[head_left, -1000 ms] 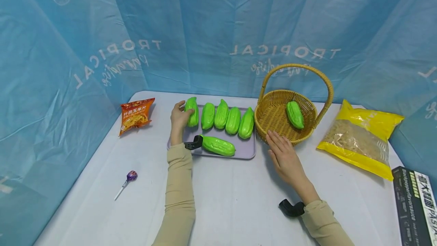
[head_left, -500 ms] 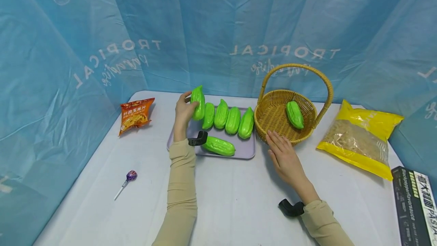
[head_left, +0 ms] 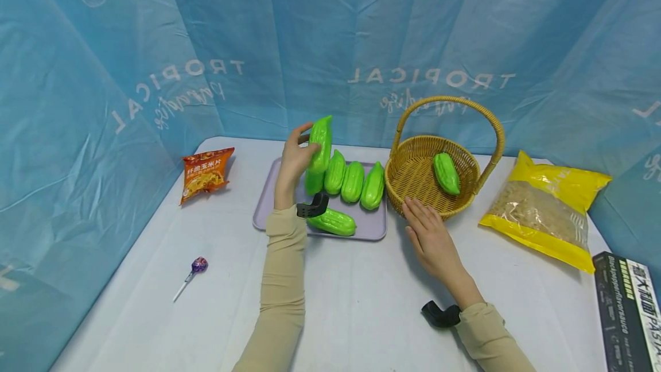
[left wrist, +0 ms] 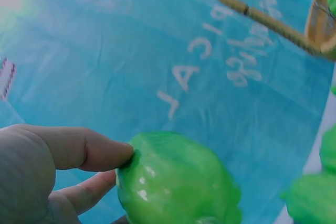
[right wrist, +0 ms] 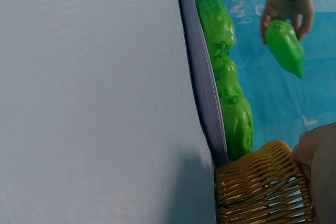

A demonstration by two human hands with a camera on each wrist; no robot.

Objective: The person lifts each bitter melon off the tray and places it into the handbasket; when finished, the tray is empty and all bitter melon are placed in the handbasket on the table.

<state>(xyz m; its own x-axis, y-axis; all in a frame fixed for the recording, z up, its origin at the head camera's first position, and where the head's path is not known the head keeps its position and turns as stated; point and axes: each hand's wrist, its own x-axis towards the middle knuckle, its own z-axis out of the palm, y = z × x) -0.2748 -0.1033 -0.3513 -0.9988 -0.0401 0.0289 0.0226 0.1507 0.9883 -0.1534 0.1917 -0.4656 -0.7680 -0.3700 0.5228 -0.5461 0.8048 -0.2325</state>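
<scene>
On the white table point(head_left: 351, 303), left hand point(head_left: 292, 161) grips one gourd point(head_left: 321, 142); five on tray point(head_left: 268, 211), one in basket point(head_left: 413, 179).

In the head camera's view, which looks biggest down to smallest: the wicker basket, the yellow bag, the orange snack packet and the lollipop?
1. Wicker basket and yellow bag: they look much alike, so no ranking between them.
2. Orange snack packet.
3. Lollipop, plainly smallest.

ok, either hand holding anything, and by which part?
Left hand grips a green bitter gourd around its middle, lifted above the tray. Right hand holds nothing.
</scene>
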